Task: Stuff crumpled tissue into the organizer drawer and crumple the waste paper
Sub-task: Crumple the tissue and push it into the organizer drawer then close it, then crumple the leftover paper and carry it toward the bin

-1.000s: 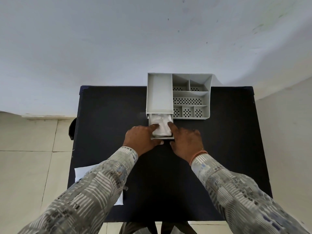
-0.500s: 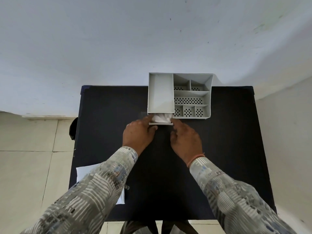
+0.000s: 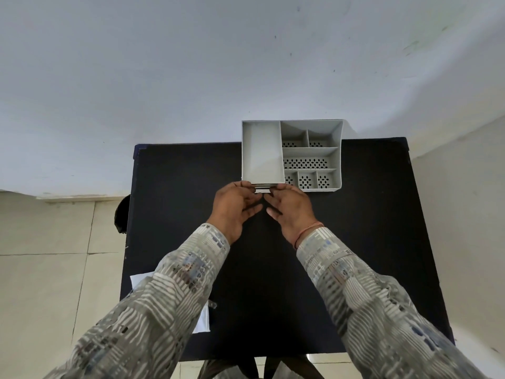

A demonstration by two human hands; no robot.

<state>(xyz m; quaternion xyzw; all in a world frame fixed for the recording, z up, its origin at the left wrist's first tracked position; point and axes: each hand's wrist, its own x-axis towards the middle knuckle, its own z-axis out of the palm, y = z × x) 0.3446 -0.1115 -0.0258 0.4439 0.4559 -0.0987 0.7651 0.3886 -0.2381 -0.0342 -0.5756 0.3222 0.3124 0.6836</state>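
A grey plastic organizer [image 3: 311,154] with several open compartments stands at the far edge of the black table [image 3: 355,242]. Its drawer [image 3: 261,190] sits under the left compartment, pushed almost fully in, with only the front strip showing. The tissue inside is hidden. My left hand [image 3: 237,206] and my right hand [image 3: 290,207] are side by side at the drawer front, fingertips touching it, fingers spread and holding nothing. A white sheet of paper [image 3: 202,321] lies flat at the table's near left, mostly covered by my left sleeve.
The table stands against a pale wall, with tiled floor to the left and right. A dark round object [image 3: 122,214] pokes out beside the table's left edge. Bare black tabletop stretches to the right of my arms.
The drawer with the tissue has slid from well pulled out to nearly closed. Both hands moved forward with it toward the organizer.
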